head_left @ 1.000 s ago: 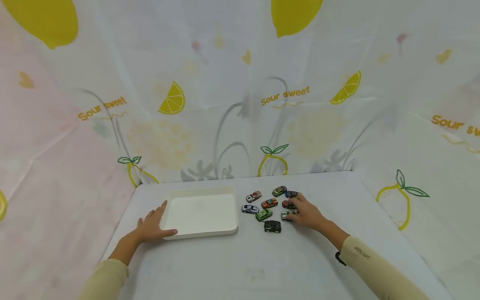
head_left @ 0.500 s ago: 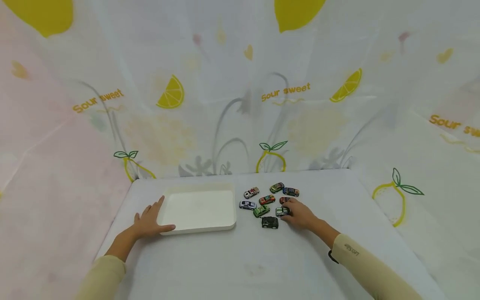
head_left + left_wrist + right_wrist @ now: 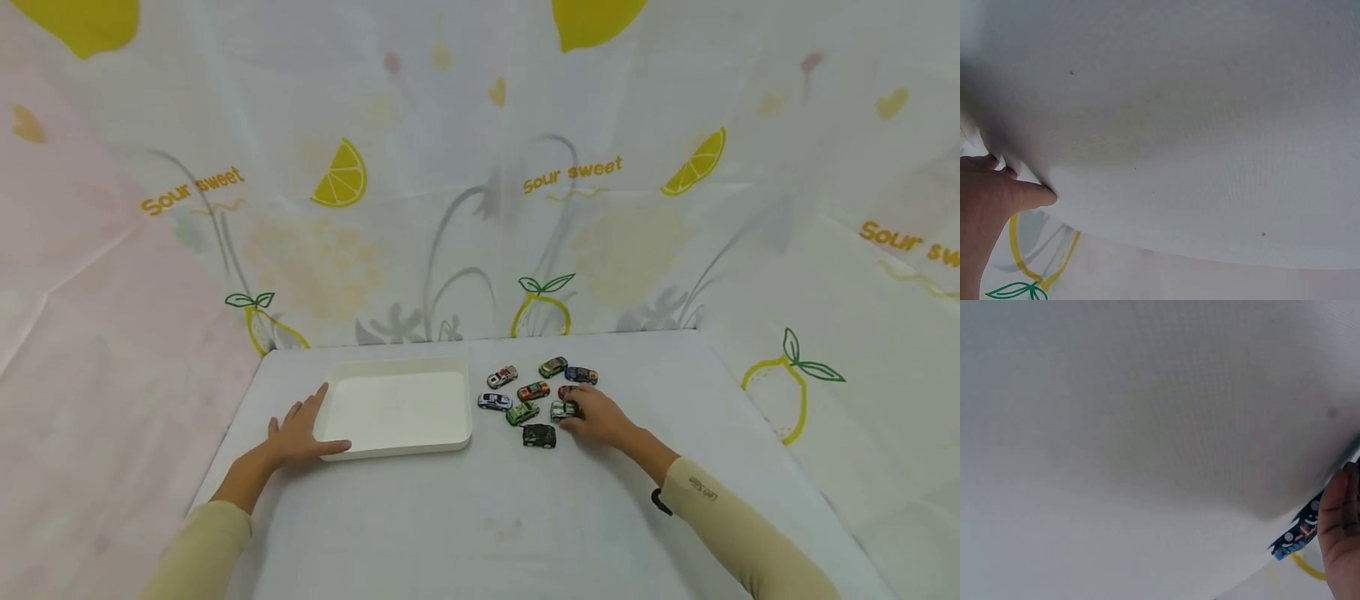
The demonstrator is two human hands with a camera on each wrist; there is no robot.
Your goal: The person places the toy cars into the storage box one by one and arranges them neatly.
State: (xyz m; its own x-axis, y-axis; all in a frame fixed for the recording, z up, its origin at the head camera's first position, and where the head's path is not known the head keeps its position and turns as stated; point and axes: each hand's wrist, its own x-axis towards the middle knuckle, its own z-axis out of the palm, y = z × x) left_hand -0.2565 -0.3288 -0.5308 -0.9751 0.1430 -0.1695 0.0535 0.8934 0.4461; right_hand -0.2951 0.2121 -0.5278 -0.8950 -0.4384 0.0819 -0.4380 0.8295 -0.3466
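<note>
In the head view, my left hand (image 3: pixel 294 435) rests at the left side of a shallow white tray (image 3: pixel 397 407), its fingers spread along the edge and thumb at the near corner. My right hand (image 3: pixel 602 417) bends its fingers and thumb around a white-and-green toy car (image 3: pixel 564 411) on the table. A red toy car (image 3: pixel 566 391) lies partly hidden under its fingers. Right beside these are a black toy car (image 3: pixel 539 435), a green toy car (image 3: pixel 522 412) and a blue toy car (image 3: pixel 581 375). The right wrist view shows the hand (image 3: pixel 1341 531) at the frame's edge.
More toy cars lie between the tray and my right hand: an orange-red one (image 3: pixel 533 390), a white-and-blue one (image 3: pixel 495 402), a white-and-red one (image 3: pixel 502 377) and an olive-green one (image 3: pixel 552 367). A lemon-print cloth (image 3: pixel 420 250) hangs behind the white table (image 3: pixel 420 517).
My right hand has moved slightly left and closed in around the white-and-green car, which has shifted a little towards the black one. The blue car has come into fuller view. My left hand stays at the tray.
</note>
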